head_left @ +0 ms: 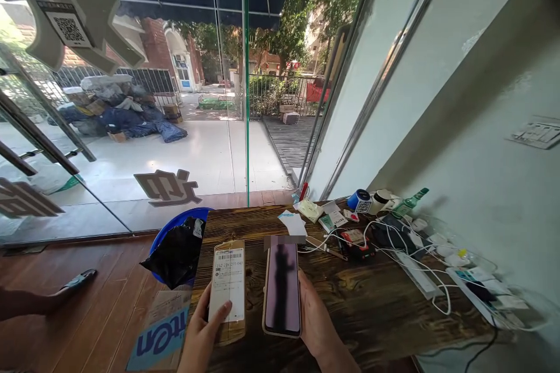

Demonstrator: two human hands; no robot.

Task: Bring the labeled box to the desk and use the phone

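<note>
My left hand (209, 317) is closed on a small cardboard parcel (231, 332), its thumb lying over the white shipping label (230, 285) that bears a barcode and printed text. To the right of it, my right hand (312, 315) grips a smartphone (282, 288) by its right edge, most of the fingers hidden behind it. The phone is upright in view, and its pinkish screen shows a dark blurred figure. Both things are held over the dark wooden table (350, 309), side by side and apart.
White cables, papers, a blue cylinder (359, 200) and a green bottle (411, 203) clutter the table's right side. A blue bin (160, 239) with a black bag stands left of the table, near a cardboard box (160, 329). A person's leg (39, 306) shows at far left. Glass doors stand ahead.
</note>
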